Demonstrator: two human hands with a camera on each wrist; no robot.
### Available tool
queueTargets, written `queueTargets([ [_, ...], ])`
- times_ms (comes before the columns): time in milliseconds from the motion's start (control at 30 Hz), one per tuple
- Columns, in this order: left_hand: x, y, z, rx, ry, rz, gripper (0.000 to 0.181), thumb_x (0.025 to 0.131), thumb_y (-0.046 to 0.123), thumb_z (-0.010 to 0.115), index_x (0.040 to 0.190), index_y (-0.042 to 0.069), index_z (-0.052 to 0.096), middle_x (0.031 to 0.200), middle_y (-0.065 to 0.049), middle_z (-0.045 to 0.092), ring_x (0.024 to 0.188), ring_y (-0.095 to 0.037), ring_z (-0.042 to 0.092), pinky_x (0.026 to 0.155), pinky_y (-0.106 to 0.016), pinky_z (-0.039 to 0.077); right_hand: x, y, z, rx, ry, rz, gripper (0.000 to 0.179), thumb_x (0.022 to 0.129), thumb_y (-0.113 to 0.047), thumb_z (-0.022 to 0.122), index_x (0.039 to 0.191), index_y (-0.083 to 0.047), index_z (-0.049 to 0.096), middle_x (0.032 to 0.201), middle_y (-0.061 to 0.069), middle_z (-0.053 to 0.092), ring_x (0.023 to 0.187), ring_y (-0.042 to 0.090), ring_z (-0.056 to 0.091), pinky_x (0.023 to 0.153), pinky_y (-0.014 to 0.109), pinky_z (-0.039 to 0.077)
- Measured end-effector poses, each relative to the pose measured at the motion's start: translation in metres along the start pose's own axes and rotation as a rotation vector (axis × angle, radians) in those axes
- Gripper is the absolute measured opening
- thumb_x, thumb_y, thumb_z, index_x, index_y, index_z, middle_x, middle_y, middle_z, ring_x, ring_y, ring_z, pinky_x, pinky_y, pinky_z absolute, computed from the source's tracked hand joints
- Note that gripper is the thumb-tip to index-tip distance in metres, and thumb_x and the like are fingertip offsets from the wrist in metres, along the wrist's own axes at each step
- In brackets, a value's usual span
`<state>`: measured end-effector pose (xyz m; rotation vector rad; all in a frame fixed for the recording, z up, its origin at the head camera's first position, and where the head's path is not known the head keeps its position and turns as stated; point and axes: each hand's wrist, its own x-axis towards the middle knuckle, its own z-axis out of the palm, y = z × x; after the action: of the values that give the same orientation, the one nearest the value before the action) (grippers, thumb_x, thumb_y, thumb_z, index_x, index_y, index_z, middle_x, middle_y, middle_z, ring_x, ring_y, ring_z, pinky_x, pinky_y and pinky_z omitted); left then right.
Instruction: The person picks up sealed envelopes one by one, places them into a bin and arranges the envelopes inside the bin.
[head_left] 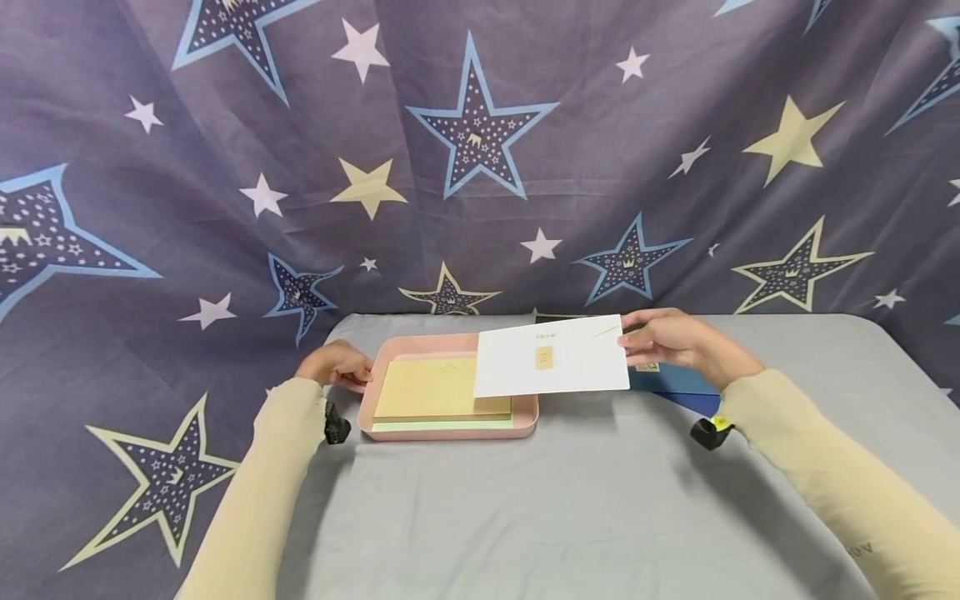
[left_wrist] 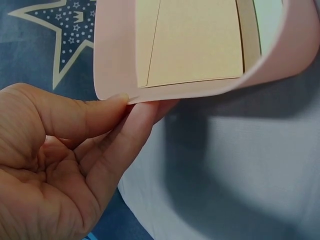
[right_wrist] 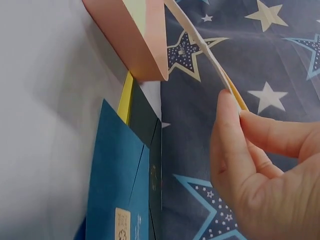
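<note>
A pink tray holds a tan envelope on top of a pale green one. At the tray's left end my left hand pinches the rim between thumb and fingers, as the left wrist view shows up close. My right hand pinches the right edge of a white envelope with a small tan label. That envelope is raised over the tray's right part and hides some of it. In the right wrist view it shows edge-on, held by thumb and fingers.
Blue envelopes lie on the grey-covered table below my right hand. The right wrist view also shows a dark green envelope and a yellow edge beside them. A star-patterned curtain hangs behind the table.
</note>
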<state>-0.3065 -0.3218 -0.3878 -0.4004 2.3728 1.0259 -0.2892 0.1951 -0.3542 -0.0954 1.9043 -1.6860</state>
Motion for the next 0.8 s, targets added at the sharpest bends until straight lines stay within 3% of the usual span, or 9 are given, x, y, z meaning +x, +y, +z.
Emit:
queueTargets([
  [467, 0.002, 0.0, 0.001, 0.004, 0.012, -0.007, 0.018, 0.093, -0.01, 0.058, 0.109, -0.012, 0.065, 0.078, -0.005, 0.059, 0.066, -0.011, 0.063, 0.064, -0.021, 0.062, 0.011, -0.003, 0.026, 0.021, 0.027, 0.012, 0.053, 0.096, 0.006, 0.058, 0.144, 0.011, 0.035, 0.093, 0.003, 0.068, 0.085, 0.014, 0.071, 0.089, 0.034, 0.063],
  [800, 0.002, -0.001, 0.0, -0.006, 0.012, -0.016, 0.025, 0.094, -0.01, 0.058, 0.118, -0.013, 0.064, 0.08, -0.007, 0.061, 0.065, -0.011, 0.064, 0.065, -0.022, 0.062, 0.019, -0.006, 0.04, 0.016, 0.066, 0.023, 0.047, 0.097, 0.004, 0.059, 0.14, 0.011, 0.041, 0.095, 0.004, 0.068, 0.084, 0.014, 0.07, 0.089, 0.034, 0.063],
])
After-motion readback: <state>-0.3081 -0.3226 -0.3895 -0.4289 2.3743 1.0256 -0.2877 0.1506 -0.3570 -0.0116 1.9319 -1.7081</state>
